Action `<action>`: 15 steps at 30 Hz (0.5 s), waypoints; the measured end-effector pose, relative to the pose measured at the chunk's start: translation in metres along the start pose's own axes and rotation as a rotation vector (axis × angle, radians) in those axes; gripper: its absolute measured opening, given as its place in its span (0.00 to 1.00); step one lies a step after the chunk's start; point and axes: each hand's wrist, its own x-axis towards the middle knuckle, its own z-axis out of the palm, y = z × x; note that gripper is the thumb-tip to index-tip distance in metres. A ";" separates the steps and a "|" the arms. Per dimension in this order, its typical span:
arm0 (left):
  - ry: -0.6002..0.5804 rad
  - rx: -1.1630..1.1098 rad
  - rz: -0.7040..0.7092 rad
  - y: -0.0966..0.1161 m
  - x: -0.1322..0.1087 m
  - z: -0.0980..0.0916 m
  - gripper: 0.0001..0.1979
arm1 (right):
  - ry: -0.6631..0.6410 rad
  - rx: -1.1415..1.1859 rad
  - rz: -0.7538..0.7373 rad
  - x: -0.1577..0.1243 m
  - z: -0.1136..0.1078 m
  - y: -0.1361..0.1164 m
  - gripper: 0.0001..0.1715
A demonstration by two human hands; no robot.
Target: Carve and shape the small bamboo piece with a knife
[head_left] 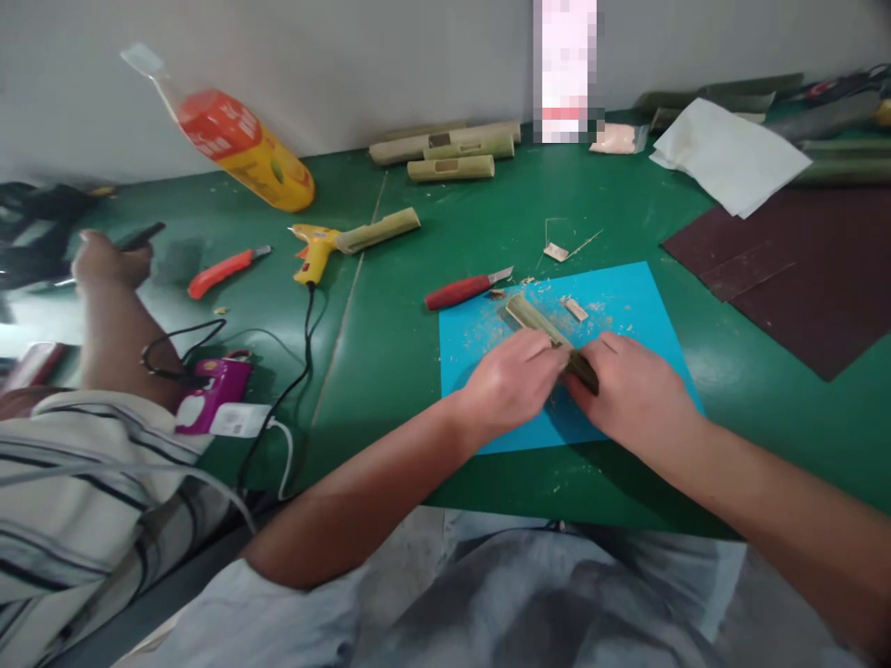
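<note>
My left hand point(516, 378) and my right hand point(632, 388) are closed close together on a bamboo piece point(530, 314). The bamboo lies slanted, with its far end pointing up and left and its near end dark between my hands. My fingertips are partly hidden, so whether they also hold something small does not show. Beneath lies a blue sheet point(459, 371) scattered with shavings, and a small bamboo chip point(574, 309) rests just beyond my right hand. A red-handled knife point(459, 291) lies at the sheet's upper left corner, its blade pointing right.
A yellow glue gun point(316, 252) touches a cut bamboo length point(381, 230) to the left. Several bamboo tubes point(452, 168) lie by the wall. A co-worker's arm point(115, 315) reaches in near a purple power strip point(215, 393). At right are a brown sheet point(800, 288) and white paper point(729, 156).
</note>
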 end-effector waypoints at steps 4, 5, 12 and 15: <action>0.071 0.014 -0.079 -0.009 0.000 -0.001 0.14 | 0.010 0.014 -0.006 0.001 0.001 0.001 0.11; 0.099 0.024 -0.095 -0.011 0.001 -0.001 0.13 | 0.012 0.019 -0.002 0.001 0.001 0.002 0.12; 0.105 -0.018 -0.049 -0.017 0.002 0.000 0.12 | 0.012 0.047 0.002 0.000 0.003 0.002 0.12; 0.125 -0.018 -0.108 -0.025 0.002 -0.001 0.12 | 0.003 0.033 0.019 0.000 0.001 0.001 0.12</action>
